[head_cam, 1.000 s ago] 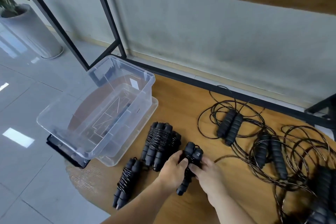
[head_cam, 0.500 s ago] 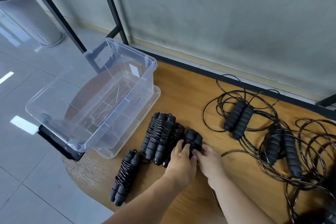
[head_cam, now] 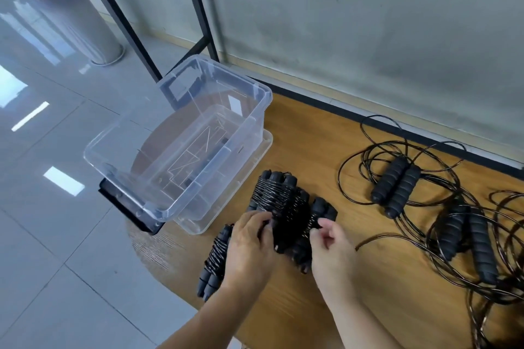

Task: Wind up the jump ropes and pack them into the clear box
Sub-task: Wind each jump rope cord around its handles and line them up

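From the head camera, the clear box serves as the landmark: it stands on its lid at the left end of the wooden table, overhanging the table's edge, and no rope lies in it. Just to the right of the box's near corner lies a cluster of wound jump ropes, their black foam handles side by side and cord wrapped tightly round them. Touching that cluster on the side away from the box is another wound rope, and the right hand has its fingertips curled on the cord at this bundle's middle, pinching it. The left hand is closer to the box, its fingers bent over the near end of the cluster and gripping it; the two hands are apart, with the bundles between them. Below the box's near corner, beside the left wrist, one more wound rope lies on its own near the table's rounded edge. Well to the right of the box, the unwound ropes sprawl in loose black loops over the table, with a pair of handles lying together and further handles beyond, tangled in cord. Behind the box, a black metal frame rises against the grey wall, and far left of it a potted plant stands on the tiled floor.
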